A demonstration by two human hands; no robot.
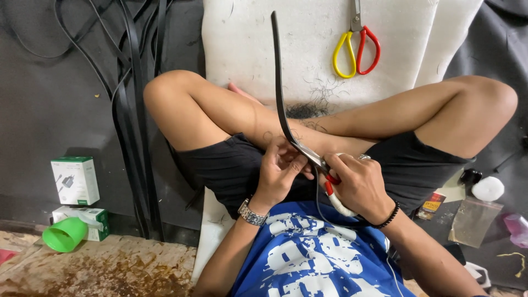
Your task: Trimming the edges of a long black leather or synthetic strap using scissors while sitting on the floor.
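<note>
Strip: black strip runs up and away from your lap, long axis near vertical, lower end at hands.
L hand: your left hand pinched shut on strip's lower end.
R hand: your right hand clamped on scissors, blades at strip, just right of L fingers.
Spare: yellow-red scissors on white cushion, well apart.

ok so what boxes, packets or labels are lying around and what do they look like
Upright box: far left on the dark floor, white with green edges, small charger picture.
Flat box: below it, white and green, lying behind a green cup.
Small packet: right of the legs, dark with red and yellow.
Clear plastic bag: further right, brownish contents.
</note>
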